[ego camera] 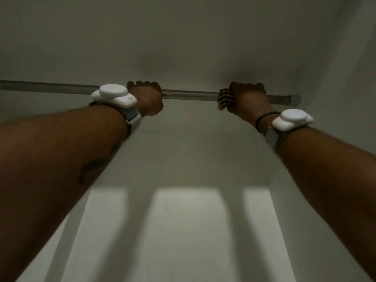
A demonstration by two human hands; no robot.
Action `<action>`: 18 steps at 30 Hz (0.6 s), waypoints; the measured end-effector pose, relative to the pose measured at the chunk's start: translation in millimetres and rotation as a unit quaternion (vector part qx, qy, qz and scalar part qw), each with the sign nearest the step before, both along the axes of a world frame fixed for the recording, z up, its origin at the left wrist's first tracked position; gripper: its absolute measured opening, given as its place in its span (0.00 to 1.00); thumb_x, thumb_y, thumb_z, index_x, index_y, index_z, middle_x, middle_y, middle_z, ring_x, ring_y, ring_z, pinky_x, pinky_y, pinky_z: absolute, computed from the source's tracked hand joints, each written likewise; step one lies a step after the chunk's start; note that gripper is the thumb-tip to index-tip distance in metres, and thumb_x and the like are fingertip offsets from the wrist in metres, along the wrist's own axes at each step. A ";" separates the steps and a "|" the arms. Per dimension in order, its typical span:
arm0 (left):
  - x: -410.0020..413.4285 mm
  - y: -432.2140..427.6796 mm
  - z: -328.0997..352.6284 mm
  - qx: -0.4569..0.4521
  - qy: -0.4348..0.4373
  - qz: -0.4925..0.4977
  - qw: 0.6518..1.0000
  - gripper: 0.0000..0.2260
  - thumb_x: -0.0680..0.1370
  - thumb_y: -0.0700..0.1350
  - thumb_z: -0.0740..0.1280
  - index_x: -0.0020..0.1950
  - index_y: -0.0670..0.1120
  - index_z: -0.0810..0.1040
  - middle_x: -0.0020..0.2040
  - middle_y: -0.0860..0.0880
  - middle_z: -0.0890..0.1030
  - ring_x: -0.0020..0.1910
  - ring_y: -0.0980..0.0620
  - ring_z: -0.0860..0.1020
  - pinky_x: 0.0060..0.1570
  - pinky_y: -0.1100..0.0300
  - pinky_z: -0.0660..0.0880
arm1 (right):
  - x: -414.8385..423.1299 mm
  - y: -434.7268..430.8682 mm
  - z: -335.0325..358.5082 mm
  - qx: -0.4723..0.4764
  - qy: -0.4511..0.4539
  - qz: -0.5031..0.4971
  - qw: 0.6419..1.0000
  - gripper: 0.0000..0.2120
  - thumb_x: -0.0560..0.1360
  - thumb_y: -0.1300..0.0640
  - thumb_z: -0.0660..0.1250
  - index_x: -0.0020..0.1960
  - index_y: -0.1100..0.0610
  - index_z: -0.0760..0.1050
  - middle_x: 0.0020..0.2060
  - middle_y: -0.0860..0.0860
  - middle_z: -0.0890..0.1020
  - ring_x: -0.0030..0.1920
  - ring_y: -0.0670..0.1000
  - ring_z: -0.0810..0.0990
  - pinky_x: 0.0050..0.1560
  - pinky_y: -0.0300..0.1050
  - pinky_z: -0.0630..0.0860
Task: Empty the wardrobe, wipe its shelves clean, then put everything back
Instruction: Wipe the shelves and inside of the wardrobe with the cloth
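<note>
Two fists: left hand (147, 98) grips rail (189, 94), right hand (248, 100) clamps cloth (222, 98) on it; fingertips hidden

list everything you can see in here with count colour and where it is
wardrobe interior: 1, off-white panels, all around and behind the rail
hanging rail: 1, grey metal, runs across from the left edge to the right wall
checked cloth: 1, dark and pale check, on the rail, right of middle
left wrist device: 1, white, strapped on the left wrist
right wrist device: 1, white, strapped on the right wrist
thin band: 1, dark, round the right wrist
left hand: 1, grips the bare rail, left of middle
right hand: 1, grips the checked cloth against the rail
</note>
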State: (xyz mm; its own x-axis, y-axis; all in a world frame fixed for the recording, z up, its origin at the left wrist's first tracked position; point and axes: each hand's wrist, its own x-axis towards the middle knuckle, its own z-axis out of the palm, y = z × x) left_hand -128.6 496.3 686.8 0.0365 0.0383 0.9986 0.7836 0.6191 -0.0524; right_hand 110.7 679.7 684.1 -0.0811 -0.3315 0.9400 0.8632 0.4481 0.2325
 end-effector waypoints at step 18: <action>82.4 68.8 2.5 -0.053 0.118 -0.035 0.991 0.12 0.83 0.49 0.62 0.61 0.43 0.69 0.48 0.43 0.73 0.52 0.39 0.77 0.57 0.48 0.68 | 89.1 38.5 -10.2 -0.089 -0.009 -0.063 0.994 0.14 0.71 0.59 0.69 0.55 0.59 0.73 0.48 0.58 0.80 0.49 0.64 0.79 0.52 0.54 0.70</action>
State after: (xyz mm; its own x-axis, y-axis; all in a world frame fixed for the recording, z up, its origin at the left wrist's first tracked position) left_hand -46.2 565.1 689.3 0.2755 0.1306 0.9524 0.7827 0.5447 -0.3011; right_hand 199.8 718.2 673.9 -0.1276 -0.1460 0.9810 0.9114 0.3729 0.1740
